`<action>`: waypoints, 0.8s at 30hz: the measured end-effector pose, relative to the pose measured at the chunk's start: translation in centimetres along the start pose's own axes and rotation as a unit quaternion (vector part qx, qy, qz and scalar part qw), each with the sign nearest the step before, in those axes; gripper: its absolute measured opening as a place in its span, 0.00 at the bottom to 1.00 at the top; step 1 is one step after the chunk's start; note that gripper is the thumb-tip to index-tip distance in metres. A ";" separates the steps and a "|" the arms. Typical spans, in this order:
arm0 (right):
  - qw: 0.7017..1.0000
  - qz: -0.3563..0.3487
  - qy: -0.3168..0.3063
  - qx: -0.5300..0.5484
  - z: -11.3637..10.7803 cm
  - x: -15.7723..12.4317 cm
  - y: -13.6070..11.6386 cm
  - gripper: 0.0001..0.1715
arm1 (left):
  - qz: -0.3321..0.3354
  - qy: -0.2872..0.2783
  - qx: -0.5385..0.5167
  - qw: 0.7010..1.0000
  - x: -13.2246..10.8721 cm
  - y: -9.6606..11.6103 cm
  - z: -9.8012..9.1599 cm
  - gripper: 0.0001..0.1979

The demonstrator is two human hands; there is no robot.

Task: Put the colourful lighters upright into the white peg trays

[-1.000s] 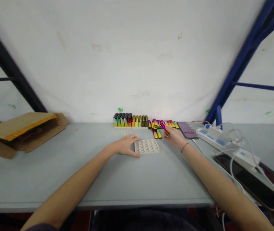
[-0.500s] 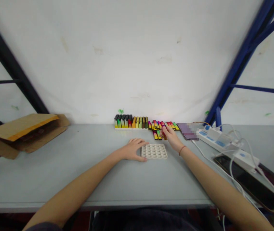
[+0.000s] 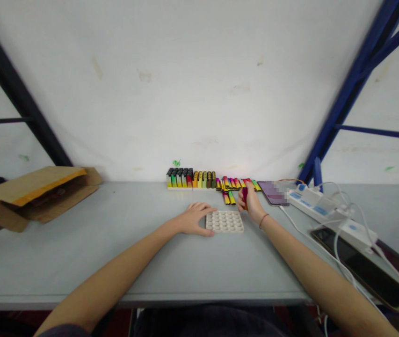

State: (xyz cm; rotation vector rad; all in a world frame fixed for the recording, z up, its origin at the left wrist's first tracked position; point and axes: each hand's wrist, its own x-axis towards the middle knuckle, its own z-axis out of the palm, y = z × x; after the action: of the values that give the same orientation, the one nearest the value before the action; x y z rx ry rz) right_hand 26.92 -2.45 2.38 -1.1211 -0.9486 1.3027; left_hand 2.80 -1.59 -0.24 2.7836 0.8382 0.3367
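A white tray with rows of round holes lies flat on the table. My left hand spans its left end, thumb at the near corner and index finger at the far one. Just beyond the tray's right corner, my right hand is closed around a dark red lighter held upright; the fingers cover part of it. Behind it lies a loose pile of shiny coloured lighters. To the pile's left, black-topped lighters and yellow-to-green lighters stand upright in rows in white trays.
An opened brown paper package lies at the left. On the right are a tablet-like device, a white power strip with tangled white cables and a dark phone. A wall stands behind the table.
My right hand has lifted a lighter from the pile and drawn it slightly right and nearer, turning it upright. My left hand and the tray have stayed in place.
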 end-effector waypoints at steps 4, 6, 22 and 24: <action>0.999 0.031 0.002 0.008 0.4 -0.1 -0.2 0.35 | 0.001 -0.002 0.002 1.000 0.0 0.1 0.0 0.41; 0.999 0.033 0.038 0.018 0.6 -0.1 -0.2 0.33 | 0.002 -0.002 0.001 1.000 0.0 0.1 -0.1 0.40; 0.986 -0.008 0.166 0.024 0.6 0.5 0.7 0.24 | -0.007 -0.005 -0.011 1.000 -0.1 0.4 -0.3 0.41; 0.987 -0.011 0.160 0.013 0.3 0.7 0.9 0.28 | -0.008 -0.004 -0.013 1.000 -0.1 0.4 -0.3 0.41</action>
State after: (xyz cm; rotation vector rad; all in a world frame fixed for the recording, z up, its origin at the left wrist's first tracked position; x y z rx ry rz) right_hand 26.49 -1.80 1.49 -1.2504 -0.7025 1.0728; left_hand 2.87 -1.88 0.12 2.7512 0.8476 0.3303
